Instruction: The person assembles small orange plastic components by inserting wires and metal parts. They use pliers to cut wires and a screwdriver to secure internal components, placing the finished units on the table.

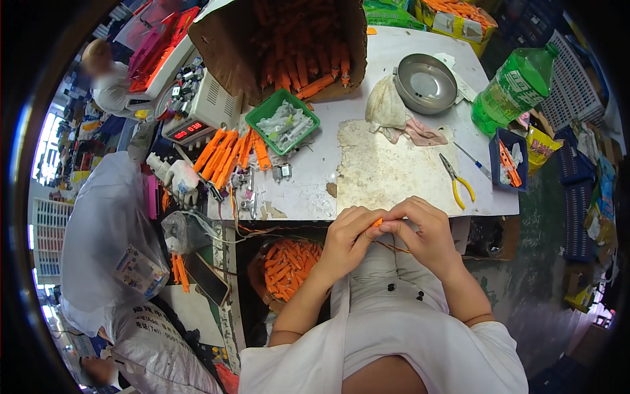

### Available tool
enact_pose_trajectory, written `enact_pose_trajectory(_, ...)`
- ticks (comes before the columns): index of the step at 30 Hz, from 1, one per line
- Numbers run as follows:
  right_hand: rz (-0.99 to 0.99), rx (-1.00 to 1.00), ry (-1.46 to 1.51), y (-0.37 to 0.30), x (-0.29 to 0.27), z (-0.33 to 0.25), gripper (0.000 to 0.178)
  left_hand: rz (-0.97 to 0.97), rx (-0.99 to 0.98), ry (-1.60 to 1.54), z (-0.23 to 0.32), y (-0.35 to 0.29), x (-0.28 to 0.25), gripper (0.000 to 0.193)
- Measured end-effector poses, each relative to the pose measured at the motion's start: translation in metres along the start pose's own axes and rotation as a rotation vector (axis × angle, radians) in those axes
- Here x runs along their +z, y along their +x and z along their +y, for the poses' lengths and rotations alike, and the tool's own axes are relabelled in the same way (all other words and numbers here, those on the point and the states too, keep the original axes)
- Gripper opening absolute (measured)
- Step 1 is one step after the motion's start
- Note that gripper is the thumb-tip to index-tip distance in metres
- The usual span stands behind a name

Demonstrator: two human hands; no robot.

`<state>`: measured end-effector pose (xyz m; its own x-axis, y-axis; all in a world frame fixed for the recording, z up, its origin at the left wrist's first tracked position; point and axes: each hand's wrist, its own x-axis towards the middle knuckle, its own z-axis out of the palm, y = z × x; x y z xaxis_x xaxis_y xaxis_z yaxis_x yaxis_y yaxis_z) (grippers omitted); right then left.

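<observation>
l hand (pixel 351 231) & r hand (pixel 420 226) meet by near edge of table (pixel 308 190), fingertips of both clamped on a small orange piece (pixel 378 222). it's btwn the hands, above the lap; mostly hidden by fingers, so can't tell full shape. yellow-handled pliers (pixel 453 176) lie just past r hand on a stained sheet (pixel 394 177), pen (pixel 482 169) nearby. farther back: cloth (pixel 386 105) touching metal bowl (pixel 426 82), green bottle (pixel 512 92) off to the right. on the left: green tray (pixel 298 140) w/ whitish bits, orange parts (pixel 220 154) beside it, cardboard box (pixel 223 49) w/ more behind.
</observation>
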<state>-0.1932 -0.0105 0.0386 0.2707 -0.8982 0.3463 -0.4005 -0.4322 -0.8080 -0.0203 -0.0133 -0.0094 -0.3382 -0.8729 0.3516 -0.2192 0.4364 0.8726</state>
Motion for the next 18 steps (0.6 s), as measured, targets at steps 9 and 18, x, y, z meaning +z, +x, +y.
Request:
enact_pose_trajectory(9, -0.102, -0.149, -0.142, 0.002, -0.004, 0.007, 0.021, 0.009, -0.035, 0.007, -0.002, -0.003, 0.000, 0.025)
enact_pose_trajectory(18, -0.166, -0.312, -0.431, -0.002, -0.014, 0.006, 0.021, -0.007, -0.042, 0.119, 0.013, -0.001, 0.003, 0.018)
